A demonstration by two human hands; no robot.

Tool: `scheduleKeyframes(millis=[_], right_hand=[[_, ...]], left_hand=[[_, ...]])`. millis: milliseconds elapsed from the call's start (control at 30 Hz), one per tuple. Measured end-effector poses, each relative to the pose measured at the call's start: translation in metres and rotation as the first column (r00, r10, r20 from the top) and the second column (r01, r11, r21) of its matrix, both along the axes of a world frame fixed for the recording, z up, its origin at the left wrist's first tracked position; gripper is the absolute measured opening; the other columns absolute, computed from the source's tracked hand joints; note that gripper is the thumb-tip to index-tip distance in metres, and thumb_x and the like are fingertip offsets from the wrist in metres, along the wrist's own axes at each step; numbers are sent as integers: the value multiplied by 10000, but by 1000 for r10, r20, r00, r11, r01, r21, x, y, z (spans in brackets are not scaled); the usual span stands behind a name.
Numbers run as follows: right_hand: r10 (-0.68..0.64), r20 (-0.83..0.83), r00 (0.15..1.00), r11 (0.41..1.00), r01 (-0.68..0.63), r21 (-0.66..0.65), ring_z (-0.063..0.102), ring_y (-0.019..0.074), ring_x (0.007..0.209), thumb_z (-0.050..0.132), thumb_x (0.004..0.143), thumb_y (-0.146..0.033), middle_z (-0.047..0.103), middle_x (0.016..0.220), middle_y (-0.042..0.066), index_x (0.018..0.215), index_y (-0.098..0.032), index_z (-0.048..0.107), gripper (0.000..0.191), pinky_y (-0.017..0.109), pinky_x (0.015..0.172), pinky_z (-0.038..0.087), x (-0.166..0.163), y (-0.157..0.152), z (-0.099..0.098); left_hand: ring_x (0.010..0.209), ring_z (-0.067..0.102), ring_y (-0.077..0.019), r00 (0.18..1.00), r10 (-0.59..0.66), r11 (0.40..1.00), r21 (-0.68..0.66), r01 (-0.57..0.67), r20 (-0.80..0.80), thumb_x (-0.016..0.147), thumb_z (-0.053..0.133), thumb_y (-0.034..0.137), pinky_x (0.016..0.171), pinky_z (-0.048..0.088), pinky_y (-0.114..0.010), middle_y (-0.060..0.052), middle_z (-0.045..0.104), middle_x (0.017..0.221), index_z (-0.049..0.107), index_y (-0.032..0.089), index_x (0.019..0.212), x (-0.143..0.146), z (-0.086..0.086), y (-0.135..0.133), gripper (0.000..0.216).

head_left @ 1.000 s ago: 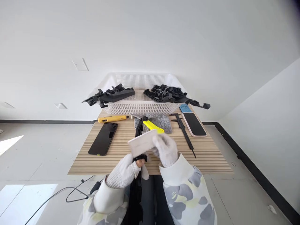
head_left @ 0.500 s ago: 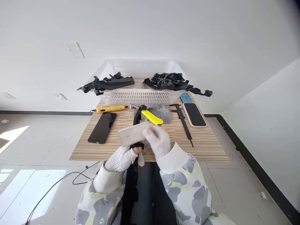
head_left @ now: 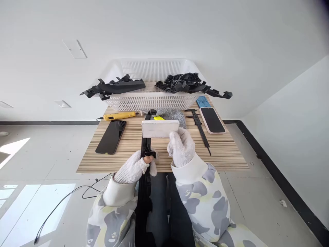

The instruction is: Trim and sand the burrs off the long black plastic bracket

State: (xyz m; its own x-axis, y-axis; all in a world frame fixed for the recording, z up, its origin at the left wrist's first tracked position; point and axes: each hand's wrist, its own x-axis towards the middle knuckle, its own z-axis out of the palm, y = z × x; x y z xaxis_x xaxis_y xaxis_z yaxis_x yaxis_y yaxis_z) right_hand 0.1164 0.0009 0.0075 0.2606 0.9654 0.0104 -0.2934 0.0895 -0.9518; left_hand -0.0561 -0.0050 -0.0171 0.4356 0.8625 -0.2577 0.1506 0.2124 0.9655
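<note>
We face a white wall (head_left: 159,27) at twelve o'clock, a striped table (head_left: 221,154) centrally, grey tiled floor (head_left: 38,209) sunlit at eight, dark skirting (head_left: 282,180) at four.

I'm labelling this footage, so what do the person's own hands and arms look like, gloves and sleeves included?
The left hand and right hand wear white knitted fabric gloves; the left one leaves the thumb tip uncovered. Both pale fabric sleeves carry grey and soft yellow camouflage patches, small printed marks and plain off-white cuffs.
</note>
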Motion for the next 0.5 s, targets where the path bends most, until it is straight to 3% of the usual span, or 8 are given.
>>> scheduleKeyframes(millis=[133,300,500], right_hand=[[72,-2,997,996,-72,53,451,117,355,711,920,-431,512,455,-117,1213,-257,674,343,218,355,355,0,-1,-1],[139,-43,989,988,-135,80,468,107,387,712,924,-451,586,541,-88,1197,-280,658,327,206,364,350,-2,-4,-6],[90,-77,993,995,-87,41,481,59,399,739,876,-418,672,693,-66,1104,-244,606,316,166,384,347,-3,1,-6]], left_hand=[[479,497,-159,1000,-19,999,36,18,22,870,598,759,483,325,-284,-11,671,547,602,192,946,-2,-5,1,572],[494,472,-145,999,-14,992,122,10,30,903,565,775,512,348,-286,7,635,550,572,204,906,-3,-14,2,571],[490,434,-138,999,-40,991,130,36,24,866,543,838,521,356,-288,32,570,530,566,196,916,1,-4,2,644]])
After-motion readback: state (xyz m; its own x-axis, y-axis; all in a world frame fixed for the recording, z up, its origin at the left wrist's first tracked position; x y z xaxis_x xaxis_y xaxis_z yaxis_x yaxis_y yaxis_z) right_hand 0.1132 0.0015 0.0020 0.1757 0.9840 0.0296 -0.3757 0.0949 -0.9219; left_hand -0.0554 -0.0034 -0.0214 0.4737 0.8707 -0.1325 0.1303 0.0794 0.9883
